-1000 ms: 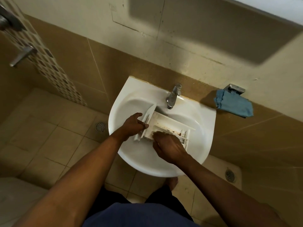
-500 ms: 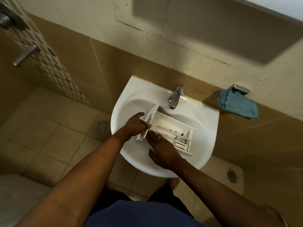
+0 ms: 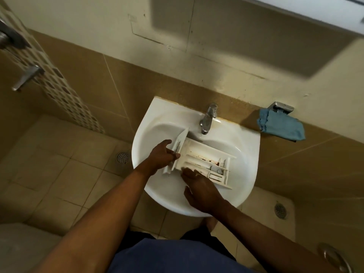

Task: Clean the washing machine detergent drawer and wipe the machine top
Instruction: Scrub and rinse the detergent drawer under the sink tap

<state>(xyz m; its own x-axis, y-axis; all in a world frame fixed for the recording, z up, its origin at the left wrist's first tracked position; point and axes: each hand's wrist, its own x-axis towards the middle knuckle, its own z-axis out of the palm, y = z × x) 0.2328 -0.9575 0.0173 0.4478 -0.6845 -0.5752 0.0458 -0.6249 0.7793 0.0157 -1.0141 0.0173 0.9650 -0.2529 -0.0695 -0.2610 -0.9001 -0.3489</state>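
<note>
— What's different from a second ago?

— The right hand. It was bunched over the middle of the drawer, covering the compartments. It has since slid off toward the sink's near edge, and now only its fingertips touch the drawer's near wall, close to the front-panel end.

— Is it holding anything?

— No. The fingers are stretched out fairly straight and the thumb is spread to the side. It touches the drawer but doesn't grip it.

— And the other hand?

— The left hand hasn't shifted. It grips the front panel, with the thumb on top and the fingers curled behind, and keeps that end tipped up.

— Where is the drawer?

— It lies across the bowl of the sink. The front panel is toward the left rim, the tail end toward the right rim, and it sits just below the tap. I can't tell whether water is running.

— What does the move mean for the job?

— With the hand out of the way, the compartments are in view. Brown stains still run along the long channel, so I'd judge the scrubbing isn't finished and the hand is just shifting to another spot. The blue cloth hangs on the wall past the sink's right rim, untouched, so the wiping hasn't started.
</note>
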